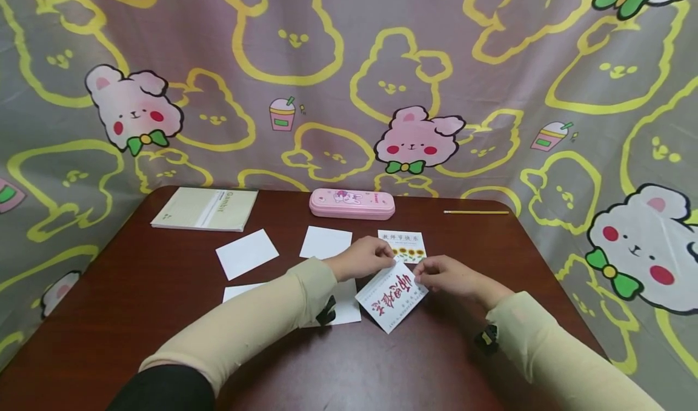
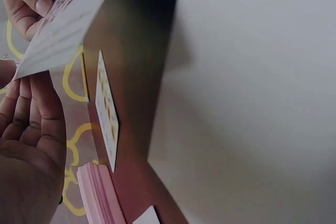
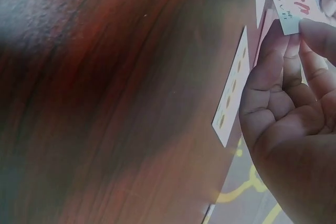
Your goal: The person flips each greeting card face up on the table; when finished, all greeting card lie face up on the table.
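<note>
A white card with large red Chinese characters (image 1: 394,296) is held at a slant above the table by both hands. My left hand (image 1: 364,257) pinches its upper corner between thumb and fingers. At another corner, on the right, my right hand (image 1: 455,279) pinches it too; the right wrist view shows the thumb (image 3: 317,38) on the card's face. Just behind lies a sunflower card (image 1: 402,245), partly covered by the left hand and the held card. White blank cards (image 1: 346,302) lie under and beside the left forearm, partly hidden by the sleeve.
A pink pencil case (image 1: 352,205) stands at the back middle, with a yellow pencil (image 1: 476,213) to its right. At the back left lies a cream notebook (image 1: 207,208). Two more white cards, one left (image 1: 248,254) and one central (image 1: 326,242), lie before them. A patterned curtain (image 1: 327,83) hangs behind the table.
</note>
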`<state>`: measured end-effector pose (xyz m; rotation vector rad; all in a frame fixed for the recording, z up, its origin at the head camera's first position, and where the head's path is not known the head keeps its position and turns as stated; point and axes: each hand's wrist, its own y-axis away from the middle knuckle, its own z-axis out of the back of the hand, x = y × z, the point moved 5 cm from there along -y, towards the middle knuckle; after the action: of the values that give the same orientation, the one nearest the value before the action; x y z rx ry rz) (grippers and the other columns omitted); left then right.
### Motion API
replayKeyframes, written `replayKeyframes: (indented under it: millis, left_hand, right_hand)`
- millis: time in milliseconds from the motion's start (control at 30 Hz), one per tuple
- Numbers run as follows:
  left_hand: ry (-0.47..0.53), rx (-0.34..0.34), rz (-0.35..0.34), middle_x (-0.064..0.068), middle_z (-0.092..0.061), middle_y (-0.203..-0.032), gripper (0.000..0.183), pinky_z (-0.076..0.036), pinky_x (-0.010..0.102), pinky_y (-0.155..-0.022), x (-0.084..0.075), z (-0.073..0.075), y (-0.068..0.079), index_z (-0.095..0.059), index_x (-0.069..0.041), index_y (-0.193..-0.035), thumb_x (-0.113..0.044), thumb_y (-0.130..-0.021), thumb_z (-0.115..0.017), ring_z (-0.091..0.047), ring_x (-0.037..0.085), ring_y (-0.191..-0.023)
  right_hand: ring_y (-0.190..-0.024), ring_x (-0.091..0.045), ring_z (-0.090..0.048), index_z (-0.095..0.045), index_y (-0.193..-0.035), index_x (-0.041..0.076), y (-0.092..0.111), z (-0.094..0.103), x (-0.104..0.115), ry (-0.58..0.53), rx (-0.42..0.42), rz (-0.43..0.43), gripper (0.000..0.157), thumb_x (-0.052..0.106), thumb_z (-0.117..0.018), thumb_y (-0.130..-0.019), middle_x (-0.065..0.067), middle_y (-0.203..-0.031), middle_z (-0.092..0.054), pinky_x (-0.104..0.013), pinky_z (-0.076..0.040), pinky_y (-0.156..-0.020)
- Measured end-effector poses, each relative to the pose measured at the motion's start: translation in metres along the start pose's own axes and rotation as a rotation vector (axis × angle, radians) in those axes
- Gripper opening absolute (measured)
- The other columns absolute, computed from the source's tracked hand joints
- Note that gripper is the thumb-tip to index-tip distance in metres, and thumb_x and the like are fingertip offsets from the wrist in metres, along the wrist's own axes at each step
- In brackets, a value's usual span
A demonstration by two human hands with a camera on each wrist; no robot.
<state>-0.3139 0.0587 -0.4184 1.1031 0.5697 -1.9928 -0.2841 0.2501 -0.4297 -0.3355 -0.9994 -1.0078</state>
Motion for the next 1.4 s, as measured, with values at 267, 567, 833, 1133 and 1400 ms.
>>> replayKeyframes:
  millis: [267,567,833,1133,1400]
  left_hand:
    - [-0.007,-0.073,0.014,-0.002,-0.066,-0.083,0.01,-0.046,0.022,-0.069,-0.002,0.008,-0.001,-0.074,-0.002,-0.101,-0.008,-0.097,-0.066,-0.055,0.007,-0.075]
    - [0.266,-0.494,0.165,0.005,-0.065,-0.096,0.012,-0.048,0.031,-0.077,0.017,0.036,0.002,-0.071,-0.005,-0.106,-0.015,-0.103,-0.063,-0.058,0.017,-0.089]
    - [0.393,-0.569,0.175,0.005,-0.063,-0.09,0.011,-0.056,0.036,-0.078,0.026,0.04,0.006,-0.068,-0.001,-0.104,-0.01,-0.103,-0.062,-0.064,0.029,-0.089]
    - [0.118,-0.379,0.124,0.006,-0.066,-0.095,0.012,-0.05,0.028,-0.07,0.04,0.038,0.006,-0.071,-0.001,-0.108,-0.006,-0.098,-0.065,-0.06,0.019,-0.085]
    - [0.065,-0.281,0.134,0.006,-0.066,-0.086,0.01,-0.054,0.028,-0.068,0.041,0.031,0.006,-0.071,0.002,-0.102,-0.006,-0.096,-0.068,-0.061,0.014,-0.074]
  right_hand:
    - [-0.081,-0.016,-0.061,-0.064,-0.116,-0.009,-0.006,-0.002,0.0,-0.113,-0.057,-0.044,0.024,0.01,-0.063,-0.101,-0.005,-0.095,-0.068,-0.03,-0.053,-0.071]
    - [-0.09,-0.016,-0.071,-0.057,-0.112,-0.005,-0.005,-0.018,-0.019,-0.517,-0.095,-0.105,0.014,0.005,-0.056,-0.103,-0.008,-0.101,-0.072,-0.031,-0.058,-0.081]
    - [-0.098,-0.014,-0.072,-0.058,-0.117,0.0,-0.003,-0.026,-0.016,-0.692,-0.126,-0.106,0.014,0.007,-0.053,-0.107,-0.008,-0.107,-0.074,-0.031,-0.057,-0.087]
    - [-0.087,-0.017,-0.069,-0.055,-0.105,-0.008,-0.005,-0.013,-0.01,-0.506,-0.258,-0.065,0.007,-0.002,-0.054,-0.103,-0.009,-0.093,-0.068,-0.031,-0.06,-0.08]
    - [-0.08,-0.015,-0.067,-0.052,-0.108,-0.012,-0.006,-0.01,-0.017,-0.429,-0.371,-0.165,0.016,-0.003,-0.06,-0.098,-0.007,-0.088,-0.066,-0.029,-0.059,-0.071]
